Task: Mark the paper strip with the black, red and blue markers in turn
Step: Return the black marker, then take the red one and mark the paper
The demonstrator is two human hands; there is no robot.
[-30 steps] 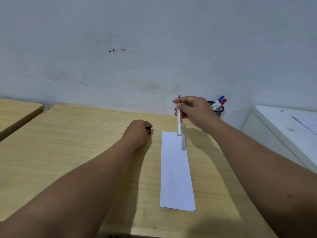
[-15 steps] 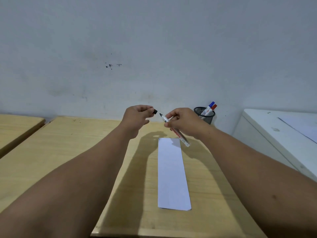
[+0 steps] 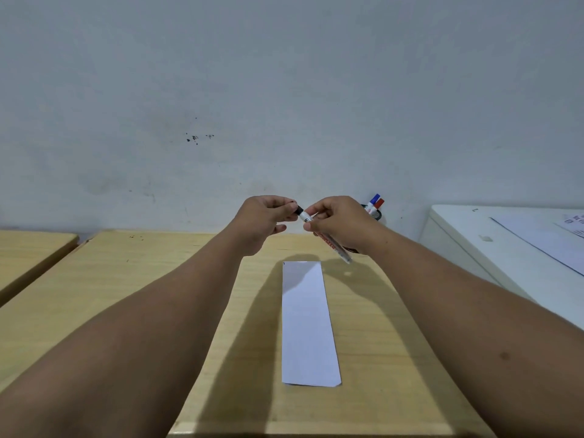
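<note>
— Paper strip?
— Paper strip [image 3: 308, 324] flat on the wooden desk [image 3: 126, 295], long axis running away from the camera, near end cut slightly askew. Small dark tick at the far left corner.

— And the black marker?
— Black marker [image 3: 328, 240] up in the air just beyond the strip's far end, tilted, butt end pointing down toward the strip's far right corner. Pinched around the barrel by the right hand [image 3: 339, 224], fingers closed tight on it. Black cap [image 3: 298, 211] at the marker's upper end, gripped between thumb and fingertips of the left hand [image 3: 265, 216]. Cap touching the marker's tip end — fully seated or not, cannot tell.

— Hands relative to the strip?
— Both raised above the desk past the strip's far end, left hand beyond its left edge, right hand beyond its right edge, almost meeting at the cap.

— Other markers?
— Blue marker [image 3: 374, 201] and red marker [image 3: 378, 205] standing caps-up in a dark mesh cup [image 3: 377, 216], beyond the strip and to its right, mostly hidden behind the right hand.

— Anything further out?
— White cabinet [image 3: 505, 248] well right of the strip, a sheet lying on top. Second desk [image 3: 28, 248] far to the strip's left. Pale wall [image 3: 284, 90] behind, a few dark specks on it.
</note>
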